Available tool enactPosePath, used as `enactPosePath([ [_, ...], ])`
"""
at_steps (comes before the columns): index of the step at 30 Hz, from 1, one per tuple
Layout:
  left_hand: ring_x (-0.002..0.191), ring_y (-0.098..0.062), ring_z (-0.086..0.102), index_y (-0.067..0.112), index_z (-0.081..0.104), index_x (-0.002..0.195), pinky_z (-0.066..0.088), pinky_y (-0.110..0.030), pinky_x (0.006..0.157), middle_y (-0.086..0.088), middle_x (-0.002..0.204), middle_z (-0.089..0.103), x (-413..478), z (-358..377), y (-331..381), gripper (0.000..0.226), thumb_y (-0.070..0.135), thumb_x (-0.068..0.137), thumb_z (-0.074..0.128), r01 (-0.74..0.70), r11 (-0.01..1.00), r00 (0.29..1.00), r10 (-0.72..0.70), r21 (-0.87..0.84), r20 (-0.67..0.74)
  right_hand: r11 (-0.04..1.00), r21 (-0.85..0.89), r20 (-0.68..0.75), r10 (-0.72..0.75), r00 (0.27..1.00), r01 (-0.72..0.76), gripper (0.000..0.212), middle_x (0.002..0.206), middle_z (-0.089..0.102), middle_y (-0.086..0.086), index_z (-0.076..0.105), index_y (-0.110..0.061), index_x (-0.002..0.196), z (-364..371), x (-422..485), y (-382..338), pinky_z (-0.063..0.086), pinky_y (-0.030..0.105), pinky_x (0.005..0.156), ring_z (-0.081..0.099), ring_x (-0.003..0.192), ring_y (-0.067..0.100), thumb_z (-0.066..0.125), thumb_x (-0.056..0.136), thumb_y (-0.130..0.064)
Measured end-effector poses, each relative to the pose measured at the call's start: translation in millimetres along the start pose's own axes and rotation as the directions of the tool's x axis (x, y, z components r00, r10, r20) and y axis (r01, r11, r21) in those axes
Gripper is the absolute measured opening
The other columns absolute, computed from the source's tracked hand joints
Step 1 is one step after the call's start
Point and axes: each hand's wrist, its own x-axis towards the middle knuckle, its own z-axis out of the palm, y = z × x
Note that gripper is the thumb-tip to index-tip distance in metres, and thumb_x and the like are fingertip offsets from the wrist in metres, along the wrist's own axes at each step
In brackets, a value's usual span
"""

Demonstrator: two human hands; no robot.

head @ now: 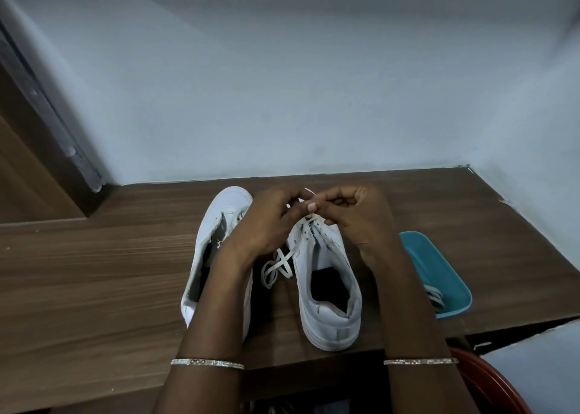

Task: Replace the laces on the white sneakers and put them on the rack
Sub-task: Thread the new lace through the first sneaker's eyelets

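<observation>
Pinching the flat white lace (278, 265), your left hand (266, 225) and right hand (361, 222) work the right-side white leather sneaker (329, 291) at the front edge of the brown wooden desk (94, 272); keep both ends flat and even.

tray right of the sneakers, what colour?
Teal blue tray, seen in the head view, the only one.

White sneakers (331, 322) stand side by side, lace (284, 261) loose.

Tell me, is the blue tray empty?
Not empty: white laces lie at the near end of the blue tray.
</observation>
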Motion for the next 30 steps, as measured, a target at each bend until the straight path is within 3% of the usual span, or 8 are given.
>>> enactPosePath([
  [7, 0.070, -0.009, 0.066, 0.015, 0.081, 0.089, 0.044, -0.016, 0.064, 0.004, 0.077, 0.076, 1, 0, -2, 0.010, 0.014, 0.090, 0.070, 0.103, 0.994, 0.981, -0.094, 0.043, -0.172, 0.993, 0.043, -0.031, 0.108, 0.994, -0.106, 0.014, 0.080, 0.077, 0.010, 0.073, -0.007, 0.099, -5, 3, 9, 0.057, 0.029, 0.069, 0.073, 0.072, 0.018, 0.078, 0.086, -0.007],
  [10, 0.066, -0.003, 0.062, 0.017, 0.080, 0.086, 0.042, -0.018, 0.062, 0.006, 0.075, 0.074, 2, 1, -2, 0.007, 0.018, 0.088, 0.074, 0.173, 0.983, 0.951, -0.150, 0.063, -0.272, 0.961, -0.238, -0.061, 0.128, 0.990, -0.139, 0.015, 0.083, 0.077, 0.000, 0.076, -0.018, 0.095, -9, 6, 11, 0.058, 0.033, 0.076, 0.073, 0.081, 0.016, 0.082, 0.082, -0.016],
  [13, 0.071, -0.008, 0.065, 0.021, 0.079, 0.083, 0.048, -0.027, 0.069, 0.007, 0.075, 0.074, 4, 7, -1, 0.005, 0.022, 0.086, 0.075, 0.228, 0.971, 0.936, -0.200, 0.068, -0.289, 0.894, -0.421, 0.061, 0.199, 0.978, -0.155, 0.029, 0.096, 0.074, -0.004, 0.075, -0.023, 0.102, -10, 3, 9, 0.058, 0.036, 0.087, 0.070, 0.092, 0.014, 0.085, 0.074, -0.020],
  [16, 0.073, -0.008, 0.064, 0.023, 0.079, 0.078, 0.048, -0.028, 0.066, 0.009, 0.074, 0.072, 5, 15, -1, 0.004, 0.024, 0.082, 0.077, 0.233, 0.969, 0.946, -0.207, 0.082, -0.249, 0.793, -0.598, 0.089, 0.209, 0.974, -0.116, 0.040, 0.105, 0.067, -0.006, 0.070, -0.023, 0.112, -7, 1, 6, 0.053, 0.031, 0.081, 0.064, 0.098, 0.015, 0.082, 0.074, -0.028],
  [18, 0.072, -0.009, 0.062, 0.023, 0.079, 0.078, 0.041, -0.024, 0.059, 0.008, 0.075, 0.070, 5, 19, 1, 0.003, 0.025, 0.080, 0.078, 0.244, 0.964, 0.949, -0.215, 0.103, -0.231, 0.741, -0.665, 0.056, 0.175, 0.983, -0.094, 0.034, 0.099, 0.069, -0.004, 0.071, -0.021, 0.106, -3, 0, 4, 0.050, 0.030, 0.075, 0.064, 0.093, 0.015, 0.080, 0.076, -0.031],
  [21, 0.072, -0.011, 0.061, 0.023, 0.078, 0.078, 0.035, -0.023, 0.053, 0.007, 0.078, 0.070, 3, 24, 5, 0.005, 0.027, 0.080, 0.077, 0.281, 0.943, 0.943, -0.237, 0.180, -0.233, 0.745, -0.663, 0.003, 0.108, 0.994, -0.079, 0.013, 0.081, 0.075, -0.001, 0.080, -0.017, 0.087, -1, -3, 3, 0.050, 0.029, 0.068, 0.068, 0.080, 0.014, 0.078, 0.079, -0.027],
  [23, 0.076, -0.014, 0.064, 0.022, 0.078, 0.078, 0.037, -0.025, 0.057, 0.005, 0.081, 0.072, 3, 25, 5, 0.006, 0.027, 0.081, 0.076, 0.295, 0.937, 0.939, -0.247, 0.188, -0.241, 0.770, -0.633, -0.010, 0.091, 0.996, -0.076, 0.010, 0.078, 0.076, 0.002, 0.082, -0.016, 0.085, -6, -3, 3, 0.052, 0.029, 0.068, 0.068, 0.078, 0.015, 0.075, 0.082, -0.022],
  [30, 0.078, -0.018, 0.067, 0.021, 0.075, 0.073, 0.042, -0.026, 0.062, 0.004, 0.082, 0.074, 6, 45, -1, 0.008, 0.025, 0.078, 0.072, 0.333, 0.928, 0.922, -0.284, 0.165, -0.263, 0.909, -0.332, -0.034, 0.254, 0.966, -0.251, 0.012, 0.082, 0.078, 0.002, 0.083, -0.014, 0.085, -21, 2, 20, 0.055, 0.030, 0.073, 0.070, 0.083, 0.017, 0.073, 0.081, -0.008],
])
